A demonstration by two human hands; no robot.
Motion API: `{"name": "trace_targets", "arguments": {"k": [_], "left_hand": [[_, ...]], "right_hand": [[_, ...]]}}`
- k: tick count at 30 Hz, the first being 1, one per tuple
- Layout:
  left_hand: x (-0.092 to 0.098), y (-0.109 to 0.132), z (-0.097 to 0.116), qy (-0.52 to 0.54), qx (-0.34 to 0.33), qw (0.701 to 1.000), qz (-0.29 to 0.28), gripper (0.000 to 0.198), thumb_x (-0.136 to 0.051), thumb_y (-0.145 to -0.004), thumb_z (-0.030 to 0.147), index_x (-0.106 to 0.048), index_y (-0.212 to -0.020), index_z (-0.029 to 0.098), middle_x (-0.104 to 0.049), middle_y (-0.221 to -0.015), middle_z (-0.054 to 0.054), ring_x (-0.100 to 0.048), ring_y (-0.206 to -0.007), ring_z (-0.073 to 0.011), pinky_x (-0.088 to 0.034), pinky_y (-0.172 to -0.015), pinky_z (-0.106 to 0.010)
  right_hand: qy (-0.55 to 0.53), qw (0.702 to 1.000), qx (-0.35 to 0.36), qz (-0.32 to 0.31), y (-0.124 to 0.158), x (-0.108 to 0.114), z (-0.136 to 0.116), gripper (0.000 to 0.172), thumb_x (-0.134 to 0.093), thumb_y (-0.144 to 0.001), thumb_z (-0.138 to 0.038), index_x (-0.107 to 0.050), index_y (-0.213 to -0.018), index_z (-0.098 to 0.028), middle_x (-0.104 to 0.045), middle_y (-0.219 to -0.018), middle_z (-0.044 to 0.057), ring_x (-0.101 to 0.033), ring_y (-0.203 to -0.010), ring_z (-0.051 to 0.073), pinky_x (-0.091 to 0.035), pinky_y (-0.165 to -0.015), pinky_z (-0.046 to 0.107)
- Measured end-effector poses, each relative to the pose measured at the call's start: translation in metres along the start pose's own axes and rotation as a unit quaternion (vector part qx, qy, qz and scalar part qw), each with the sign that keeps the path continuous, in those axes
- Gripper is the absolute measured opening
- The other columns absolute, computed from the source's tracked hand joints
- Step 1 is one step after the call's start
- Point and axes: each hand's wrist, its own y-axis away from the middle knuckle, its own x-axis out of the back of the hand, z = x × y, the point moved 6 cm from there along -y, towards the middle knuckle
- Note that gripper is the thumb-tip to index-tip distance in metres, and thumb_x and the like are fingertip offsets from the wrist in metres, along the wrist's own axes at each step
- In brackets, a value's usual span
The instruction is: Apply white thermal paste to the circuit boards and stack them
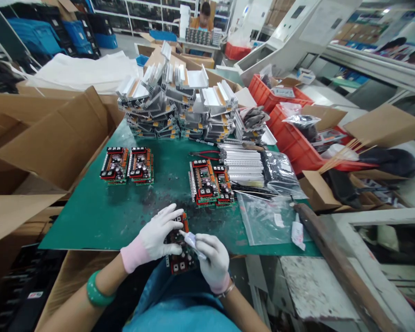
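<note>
Two gloved hands at the near table edge. Left hand (pixel 159 233): fingers and thumb parted over the circuit board (pixel 180 266), touching it; cannot tell whether it grips or only steadies. Right hand (pixel 213 260): closed around a small tube (pixel 191 240), nozzle directed at the board's upper part. Step, as judged: dispensing from the tube onto the board. Next move seems to call for a still board and an exact nozzle position before squeezing. Beyond, on the green table (pixel 90 221): stacked boards right (pixel 204 182) and left (pixel 114 166). Farther: piled metal brackets (pixel 180 101). Farthest: a seated person (pixel 202 23).
</note>
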Motion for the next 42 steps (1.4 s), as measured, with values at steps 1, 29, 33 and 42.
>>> {"name": "trace_targets", "arguments": {"k": [1,29,33,42], "left_hand": [[0.001,-0.001,0.001,-0.009,-0.003,1.000,-0.005,0.052,-0.062,-0.086,0.061,-0.058,-0.118,0.019,-0.050,-0.145,-0.016,-0.030,-0.146,-0.0338,-0.036,-0.115,-0.056],[0.001,0.018,0.029,-0.056,-0.071,0.996,0.012,0.077,-0.063,-0.069,0.081,-0.056,-0.115,0.020,-0.054,-0.141,-0.016,-0.026,-0.147,-0.0333,-0.014,-0.122,-0.056],[0.005,0.018,0.039,-0.102,-0.093,0.990,0.042,0.062,-0.066,-0.077,0.065,-0.055,-0.119,0.020,-0.060,-0.134,-0.013,-0.031,-0.145,-0.0312,-0.017,-0.122,-0.052],[0.008,0.022,0.067,-0.116,-0.074,0.984,0.110,0.013,-0.062,-0.084,0.030,-0.055,-0.089,0.021,-0.063,-0.065,0.002,-0.059,-0.057,-0.0156,-0.046,-0.062,-0.033]], "right_hand": [[-0.012,0.999,-0.047,0.012,0.003,0.003,0.004,0.018,-0.055,-0.093,-0.012,-0.064,-0.101,-0.026,-0.073,-0.093,0.004,-0.071,-0.083,0.016,-0.060,-0.070,0.028],[0.001,0.989,-0.148,0.028,0.023,0.011,0.010,0.008,-0.055,-0.095,-0.020,-0.061,-0.090,-0.024,-0.066,-0.076,0.001,-0.068,-0.065,0.014,-0.056,-0.061,0.024],[-0.049,0.979,-0.193,0.038,0.030,0.014,0.015,0.008,-0.058,-0.094,-0.020,-0.065,-0.093,-0.024,-0.072,-0.083,0.003,-0.072,-0.076,0.016,-0.059,-0.069,0.027],[-0.133,0.906,-0.385,0.115,0.061,0.029,0.033,0.017,-0.070,-0.085,-0.033,-0.073,-0.093,-0.019,-0.078,-0.086,0.008,-0.074,-0.075,0.021,-0.061,-0.068,0.032]]}}
